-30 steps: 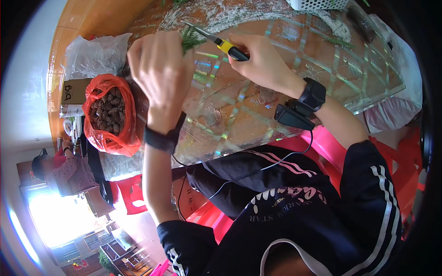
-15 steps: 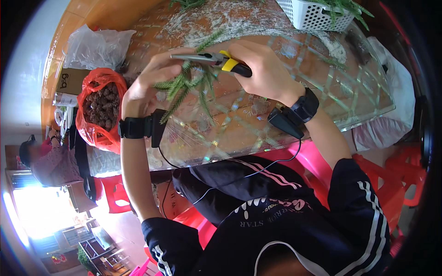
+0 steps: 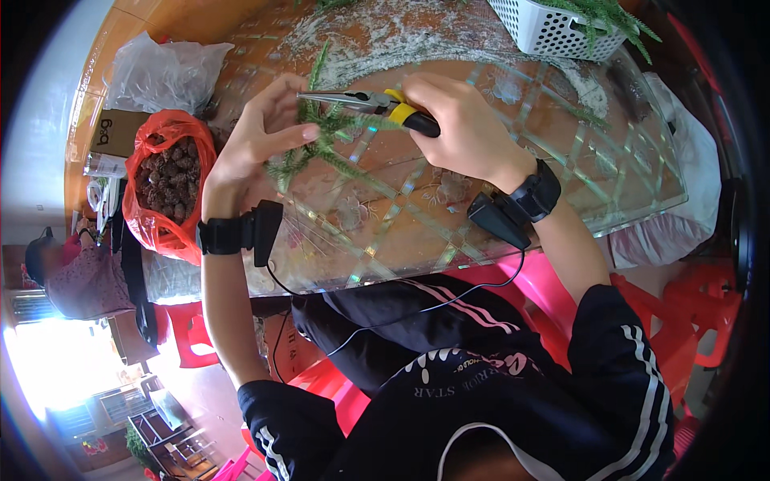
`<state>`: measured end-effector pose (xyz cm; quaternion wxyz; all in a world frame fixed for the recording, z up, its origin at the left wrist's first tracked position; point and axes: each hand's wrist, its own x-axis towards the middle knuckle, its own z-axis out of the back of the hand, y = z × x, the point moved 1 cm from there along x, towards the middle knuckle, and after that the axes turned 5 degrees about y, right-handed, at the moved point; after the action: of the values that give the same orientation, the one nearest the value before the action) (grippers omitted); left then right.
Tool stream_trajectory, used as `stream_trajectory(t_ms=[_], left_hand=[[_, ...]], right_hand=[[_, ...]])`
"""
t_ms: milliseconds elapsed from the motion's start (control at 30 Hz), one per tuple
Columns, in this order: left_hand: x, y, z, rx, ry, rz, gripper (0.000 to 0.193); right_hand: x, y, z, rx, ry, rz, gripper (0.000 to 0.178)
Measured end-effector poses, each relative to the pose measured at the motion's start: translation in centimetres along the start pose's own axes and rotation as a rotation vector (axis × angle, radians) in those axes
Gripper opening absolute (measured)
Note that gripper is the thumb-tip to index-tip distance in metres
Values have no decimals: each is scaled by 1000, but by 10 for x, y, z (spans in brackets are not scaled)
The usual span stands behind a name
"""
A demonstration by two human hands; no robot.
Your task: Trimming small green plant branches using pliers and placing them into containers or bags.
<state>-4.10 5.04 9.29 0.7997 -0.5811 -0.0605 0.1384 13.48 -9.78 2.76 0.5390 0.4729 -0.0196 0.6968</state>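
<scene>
My left hand (image 3: 255,140) holds a bunch of green needle-leaf sprigs (image 3: 319,143) above the glass-topped table (image 3: 417,216), fingers pinched around the stems. My right hand (image 3: 464,128) grips the yellow-and-black handles of long-nose pliers (image 3: 365,103). The pliers' metal jaws point left and reach the sprigs just by my left fingertips. Both wrists wear black bands with a small black device, and a thin cable runs from them down to my lap.
A red plastic bag of dark brown cones (image 3: 167,180) lies at the table's left end beside a clear plastic bag (image 3: 164,72) and a cardboard box (image 3: 112,132). A white slotted basket (image 3: 553,28) with greenery stands at the far right. Red plastic stools (image 3: 698,305) surround me. A person (image 3: 76,268) sits at the left.
Both hands have come lower and nearer to me. The sprigs have shifted within my left hand, and the pliers' jaws now lie across their tops.
</scene>
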Motion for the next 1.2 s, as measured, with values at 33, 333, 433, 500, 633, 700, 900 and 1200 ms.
stream_trajectory(t_ms=[33,333,433,500,633,700,900,1200], left_hand=[[0,-5,-7,52,-87,-1,43],[6,-11,-63,1405,-813,-351,26],[3,-3,-54,699,-764,-237,24],[5,-1,-52,549,-765,-234,22],[-5,2,-45,210,-743,-171,17],[-13,4,-41,132,-692,-87,14],[-23,10,-38,65,-738,-107,12],[-22,11,-41,71,-700,-130,10]], right_hand=[[1,0,-1,-10,14,-29,23],[1,6,1,116,-2,-266,16],[0,4,-2,134,-18,-288,14],[1,2,2,107,-6,-267,16],[0,-2,3,61,17,-195,20],[1,-2,2,59,-3,-133,24],[1,-3,2,44,65,-146,30],[-1,-3,-1,43,91,-118,35]])
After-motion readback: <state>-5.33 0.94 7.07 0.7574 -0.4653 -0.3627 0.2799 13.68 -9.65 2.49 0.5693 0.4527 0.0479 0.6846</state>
